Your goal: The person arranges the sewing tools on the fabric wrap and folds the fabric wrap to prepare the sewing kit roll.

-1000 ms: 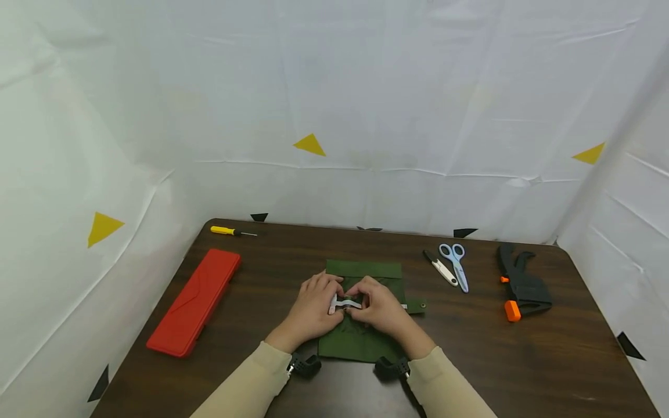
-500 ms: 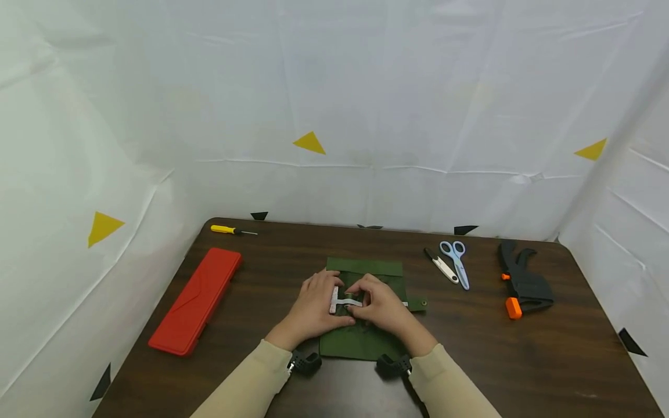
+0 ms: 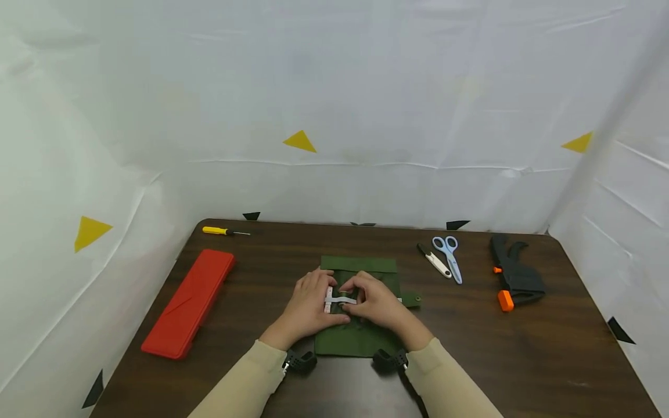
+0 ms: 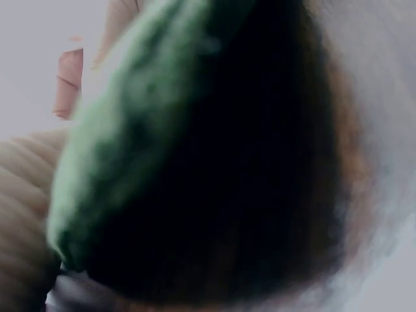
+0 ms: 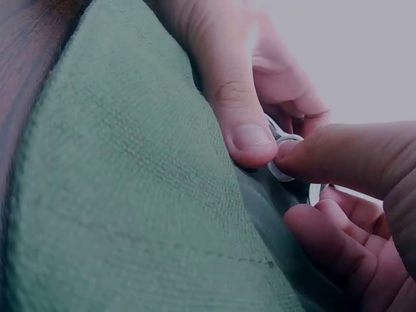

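Observation:
A green cloth case [image 3: 355, 342] lies unfolded on the table, a snap tab [image 3: 412, 299] at its right side. A white elastic strap [image 3: 341, 299] crosses its middle, above a small round thing mostly hidden by fingers. My left hand [image 3: 312, 299] rests on the case's left part, thumb stretched below the strap, beside a white strip [image 3: 328, 299]. From the right, my right hand [image 3: 377, 302] pinches the small round thing at the strap. In the right wrist view, a pale ring-shaped edge [image 5: 284, 170] shows by the thumbs. Blurred green cloth [image 4: 123, 143] and darkness fill much of the left wrist view.
A red case [image 3: 189, 302] lies at the left, with a yellow-handled screwdriver [image 3: 222, 231] behind it. Thread snips [image 3: 435, 261] and light-blue scissors [image 3: 448, 258] lie beyond the case to the right. A black and orange clamp [image 3: 516, 273] is farther right.
The left thumb has moved off the strap and stretched out below it. The right fingers stay at the strap, shifting slightly. The whole head view has shifted a little.

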A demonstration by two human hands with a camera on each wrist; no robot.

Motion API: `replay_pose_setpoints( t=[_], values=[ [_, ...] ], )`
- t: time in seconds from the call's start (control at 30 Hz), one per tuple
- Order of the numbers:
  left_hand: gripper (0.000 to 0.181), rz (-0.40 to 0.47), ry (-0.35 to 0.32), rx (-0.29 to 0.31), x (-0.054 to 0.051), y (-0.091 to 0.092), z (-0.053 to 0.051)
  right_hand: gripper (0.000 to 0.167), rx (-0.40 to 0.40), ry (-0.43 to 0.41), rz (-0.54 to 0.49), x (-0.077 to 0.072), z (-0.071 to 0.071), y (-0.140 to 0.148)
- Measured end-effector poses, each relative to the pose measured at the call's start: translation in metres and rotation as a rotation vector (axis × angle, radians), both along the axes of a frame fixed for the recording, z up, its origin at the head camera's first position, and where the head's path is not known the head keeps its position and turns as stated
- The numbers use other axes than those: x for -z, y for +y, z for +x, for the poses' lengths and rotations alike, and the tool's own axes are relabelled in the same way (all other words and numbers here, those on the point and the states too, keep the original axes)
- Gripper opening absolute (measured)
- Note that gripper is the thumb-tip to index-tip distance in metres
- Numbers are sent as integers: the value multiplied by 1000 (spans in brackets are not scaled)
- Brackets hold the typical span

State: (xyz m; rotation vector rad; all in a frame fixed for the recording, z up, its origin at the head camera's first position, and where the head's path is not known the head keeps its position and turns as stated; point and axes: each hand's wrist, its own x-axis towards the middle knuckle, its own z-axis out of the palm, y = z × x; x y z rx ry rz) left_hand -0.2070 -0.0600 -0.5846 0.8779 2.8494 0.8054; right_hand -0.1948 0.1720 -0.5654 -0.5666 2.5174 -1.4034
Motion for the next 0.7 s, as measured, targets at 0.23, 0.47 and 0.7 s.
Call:
replay_pose_setpoints(
  t=[0.23,0.47,0.7],
  values=[
    [101,-19,-48,31,-2,-3,-2,42,-71,-131,-246,-1,-2,11],
    [100,39,-21,-21,-1,-3,-8,42,-72,-188,-710,-5,-12,37],
    [100,69,-50,-40,-1,-1,-10,27,179,-68,-902,-11,-18,102]
  ],
)
